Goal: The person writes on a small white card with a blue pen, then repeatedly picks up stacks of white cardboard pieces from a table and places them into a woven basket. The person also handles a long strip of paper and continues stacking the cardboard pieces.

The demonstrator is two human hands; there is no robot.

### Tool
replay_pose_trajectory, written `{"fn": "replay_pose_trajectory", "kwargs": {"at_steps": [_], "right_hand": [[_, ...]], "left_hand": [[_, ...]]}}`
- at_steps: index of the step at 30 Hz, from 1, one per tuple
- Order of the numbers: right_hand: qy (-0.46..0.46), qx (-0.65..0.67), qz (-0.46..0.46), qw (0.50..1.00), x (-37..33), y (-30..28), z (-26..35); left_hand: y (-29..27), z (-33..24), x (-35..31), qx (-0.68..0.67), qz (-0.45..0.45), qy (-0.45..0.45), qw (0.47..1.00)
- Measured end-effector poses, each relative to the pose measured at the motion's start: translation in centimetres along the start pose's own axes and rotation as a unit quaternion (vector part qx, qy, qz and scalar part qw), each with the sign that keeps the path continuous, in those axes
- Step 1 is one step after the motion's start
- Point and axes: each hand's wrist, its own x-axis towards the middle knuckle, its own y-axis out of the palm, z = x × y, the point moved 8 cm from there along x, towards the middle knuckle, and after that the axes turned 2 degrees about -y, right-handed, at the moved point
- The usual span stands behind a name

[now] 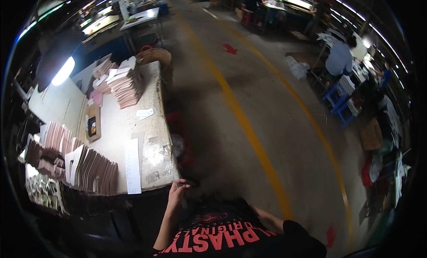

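My left hand (177, 192) is raised in front of my chest, just off the near corner of a long worktable (120, 124). Its fingers are curled, and a small dark thing may sit at the fingertips; I cannot tell whether it is held. Only my right forearm (268, 219) shows, coming in from the lower right, with the hand hidden behind my black shirt (231, 233). Nearest the left hand on the table lie a white paper strip (132, 167) and a fanned row of brown card pieces (94, 170).
A tall stack of brown card pieces (126, 87) and a small open box (92, 124) are farther up the table. A wicker basket (155, 57) stands at its far end, a red crate (180, 127) below. A yellow floor line (240, 116) crosses the concrete aisle. A person (339, 58) sits at right by blue stools (338, 98).
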Motion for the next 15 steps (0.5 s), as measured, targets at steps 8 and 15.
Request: {"fn": "replay_pose_trajectory", "kwargs": {"at_steps": [8, 15], "right_hand": [[0.197, 0.314, -0.052, 0.927, -2.3, -1.7, 6.1], [0.187, 0.303, -0.046, 0.933, -2.7, -2.8, 8.7]], "left_hand": [[0.0, 0.5, 0.7, 0.012, 0.017, 0.029, 0.999], [-0.7, 1.2, 1.0, 0.015, 0.011, 0.045, 0.999]]}}
